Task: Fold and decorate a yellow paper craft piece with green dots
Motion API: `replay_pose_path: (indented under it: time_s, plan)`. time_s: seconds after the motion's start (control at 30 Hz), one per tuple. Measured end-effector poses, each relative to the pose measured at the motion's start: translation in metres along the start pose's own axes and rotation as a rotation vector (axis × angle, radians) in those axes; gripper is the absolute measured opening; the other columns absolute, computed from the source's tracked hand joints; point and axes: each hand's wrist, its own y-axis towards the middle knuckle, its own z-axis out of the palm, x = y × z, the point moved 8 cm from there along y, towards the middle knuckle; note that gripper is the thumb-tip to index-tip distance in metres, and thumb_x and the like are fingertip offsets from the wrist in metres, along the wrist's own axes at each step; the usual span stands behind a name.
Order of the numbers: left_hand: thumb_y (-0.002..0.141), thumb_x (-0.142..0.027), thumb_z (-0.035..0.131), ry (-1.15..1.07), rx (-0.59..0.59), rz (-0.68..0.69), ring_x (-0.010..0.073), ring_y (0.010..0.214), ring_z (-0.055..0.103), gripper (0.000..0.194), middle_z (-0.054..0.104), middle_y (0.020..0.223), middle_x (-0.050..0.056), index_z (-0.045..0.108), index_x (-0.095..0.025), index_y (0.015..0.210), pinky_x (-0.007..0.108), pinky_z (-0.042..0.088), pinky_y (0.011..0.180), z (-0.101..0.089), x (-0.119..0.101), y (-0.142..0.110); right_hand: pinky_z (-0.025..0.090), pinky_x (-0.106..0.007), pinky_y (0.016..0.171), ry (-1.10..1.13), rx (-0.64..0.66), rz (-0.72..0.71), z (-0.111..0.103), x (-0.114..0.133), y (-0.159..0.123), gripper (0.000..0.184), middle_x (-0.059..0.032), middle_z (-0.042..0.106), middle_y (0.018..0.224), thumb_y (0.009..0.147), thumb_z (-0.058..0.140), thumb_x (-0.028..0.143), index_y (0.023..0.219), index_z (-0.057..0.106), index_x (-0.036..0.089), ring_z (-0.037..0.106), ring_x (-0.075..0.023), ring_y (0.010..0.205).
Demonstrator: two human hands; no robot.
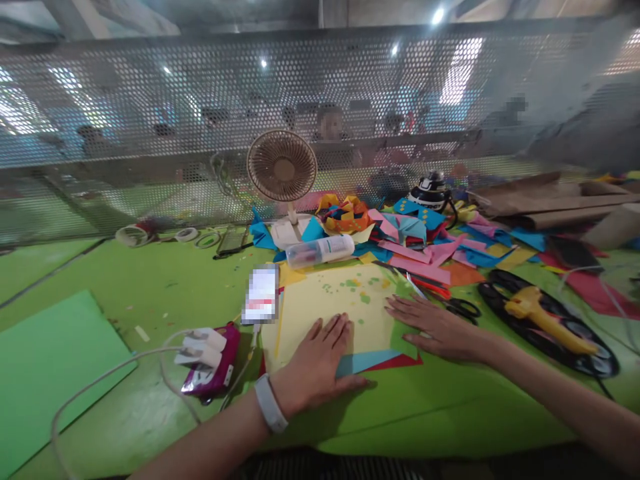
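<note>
2 hands, both palm down, fingers out straight, neither gripping. left hand (320, 360) lies on the near part of 1 cream sheet (305, 300), fingers close together, thumb out wide past the near edge; 1 pale band (271, 404) on that wrist. right hand (440, 330) is flat at the sheet's right edge. sheet sits mid-table in front of the person, on top of other paper: 1 light blue corner (367, 361) and 1 red corner (403, 362) poke out on the near side. small green bits (354, 283) on its far part, too many to count.

around it: 1 lit phone (261, 293) just left, 1 purple case (220, 367) with white plugs (200, 348) on top, 1 clear bottle (320, 251) lying past the far edge, 1 fan (283, 167) behind that. 3 rings, tape-like, far left. right side: 1 pair of black-handled scissors (464, 309) near the right hand, 1 yellow glue gun (550, 320) on 1 black tray (493, 283). heap of coloured paper pieces (400, 233) behind, overlapping, can't count.

surface: green tabletop (190, 287), scraps scattered, 1 big green sheet (60, 373) at left. room: perforated metal screen (175, 100) across the back, blurred people beyond, bright lights overhead.
</note>
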Motion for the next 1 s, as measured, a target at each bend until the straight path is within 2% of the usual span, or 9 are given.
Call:
replay_pose_path:
  time_s: [0.13, 0.27, 0.37, 0.47, 0.63, 0.73, 0.87, 1.0]
  plan:
    - [0.083, -0.073, 0.015, -0.011, 0.009, -0.011, 0.0283, 0.139, 0.013, 0.088, 0.012, 0.152, 0.015, 0.016, -0.011, 0.146, 0.046, 0.015, 0.111, -0.001, -0.001, -0.001, 0.023, -0.054, 0.11, -0.049, -0.018, -0.008, -0.005, -0.003, -0.003, 0.054, -0.007, 0.026, 0.148, 0.094, 0.04, 0.037, 0.144, 0.025, 0.026, 0.027, -0.0271, 0.135]
    - [0.084, -0.072, 0.017, -0.008, 0.005, -0.014, 0.0277, 0.139, 0.012, 0.086, 0.013, 0.152, 0.014, 0.016, -0.013, 0.146, 0.046, 0.014, 0.112, 0.001, 0.002, -0.001, 0.026, -0.05, 0.11, -0.026, -0.058, 0.016, -0.007, 0.009, -0.008, 0.063, -0.0071, 0.026, 0.149, 0.09, 0.048, 0.047, 0.145, 0.025, 0.025, 0.029, -0.0274, 0.134]
    - [0.085, -0.071, 0.018, 0.008, -0.013, 0.005, 0.0271, 0.14, 0.011, 0.084, 0.012, 0.152, 0.013, 0.012, -0.014, 0.147, 0.046, 0.013, 0.112, 0.004, 0.004, 0.0, 0.021, -0.049, 0.112, -0.01, -0.055, 0.043, -0.003, 0.011, -0.012, 0.067, -0.0072, 0.022, 0.15, 0.09, 0.046, 0.05, 0.146, 0.02, 0.023, 0.024, -0.0267, 0.136]
    - [0.086, -0.07, 0.018, 0.017, -0.031, 0.017, 0.0272, 0.14, 0.01, 0.082, 0.012, 0.152, 0.013, 0.01, -0.016, 0.147, 0.047, 0.011, 0.112, 0.006, 0.004, -0.001, 0.016, -0.049, 0.113, -0.009, -0.067, 0.077, -0.003, -0.003, -0.016, 0.066, -0.0058, 0.022, 0.15, 0.09, 0.045, 0.05, 0.146, 0.02, 0.024, 0.022, -0.0255, 0.137]
    - [0.086, -0.07, 0.019, 0.0, -0.024, 0.012, 0.0272, 0.14, 0.011, 0.081, 0.013, 0.152, 0.012, 0.01, -0.017, 0.147, 0.048, 0.011, 0.112, 0.004, 0.002, -0.003, 0.02, -0.048, 0.113, -0.034, -0.072, 0.123, -0.008, -0.041, -0.02, 0.063, -0.0032, 0.021, 0.151, 0.09, 0.044, 0.049, 0.145, 0.022, 0.027, 0.022, -0.0253, 0.137]
    - [0.086, -0.07, 0.019, -0.007, 0.003, -0.005, 0.0272, 0.14, 0.012, 0.081, 0.014, 0.152, 0.012, 0.013, -0.017, 0.147, 0.048, 0.012, 0.112, 0.002, 0.001, -0.005, 0.021, -0.048, 0.112, -0.058, -0.079, 0.116, -0.011, -0.052, -0.019, 0.061, -0.003, 0.022, 0.15, 0.092, 0.043, 0.047, 0.145, 0.022, 0.026, 0.023, -0.0248, 0.137]
    - [0.086, -0.07, 0.018, -0.012, 0.014, -0.019, 0.0271, 0.14, 0.011, 0.081, 0.012, 0.152, 0.012, 0.013, -0.017, 0.147, 0.048, 0.011, 0.112, 0.002, 0.001, -0.005, 0.027, -0.048, 0.111, -0.096, -0.127, 0.123, -0.016, -0.052, -0.017, 0.055, -0.0048, 0.029, 0.148, 0.092, 0.043, 0.042, 0.143, 0.031, 0.023, 0.028, -0.0251, 0.135]
    - [0.087, -0.068, 0.02, -0.013, -0.021, -0.007, 0.0254, 0.14, 0.009, 0.077, 0.009, 0.153, 0.009, 0.011, -0.02, 0.147, 0.045, 0.011, 0.112, 0.003, 0.005, -0.008, 0.038, -0.047, 0.104, -0.201, -0.259, 0.142, -0.03, -0.038, -0.016, 0.044, -0.0088, 0.044, 0.14, 0.092, 0.046, 0.035, 0.133, 0.049, 0.02, 0.043, -0.0266, 0.127]
